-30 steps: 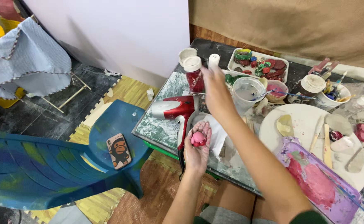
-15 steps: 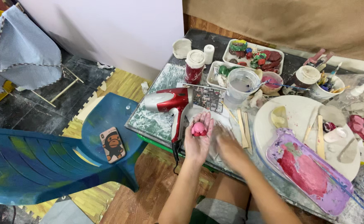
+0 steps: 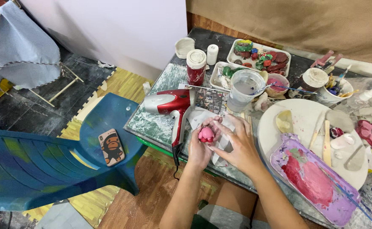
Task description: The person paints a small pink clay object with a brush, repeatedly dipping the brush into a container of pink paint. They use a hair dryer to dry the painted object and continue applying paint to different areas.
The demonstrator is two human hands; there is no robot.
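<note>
Both hands now meet over the surface's near edge. Left to right: a phone (image 3: 111, 146) lies on the blue chair (image 3: 46, 169); a red hair dryer (image 3: 174, 108) rests on the surface (image 3: 152, 123); the left hand (image 3: 201, 146) cups a small pink figure (image 3: 206, 134); the right hand (image 3: 235, 144), which reached toward the cups a second ago, has come back and pinches the figure's side.

a small figure (image 3: 206, 134) is held between the left hand (image 3: 199, 148) and right hand (image 3: 237, 146). a hair dryer (image 3: 173, 108) lies just left of the hands, a cup (image 3: 244, 90) behind them, a plate (image 3: 304, 123) to their right, a chair (image 3: 46, 165) far left.
</note>
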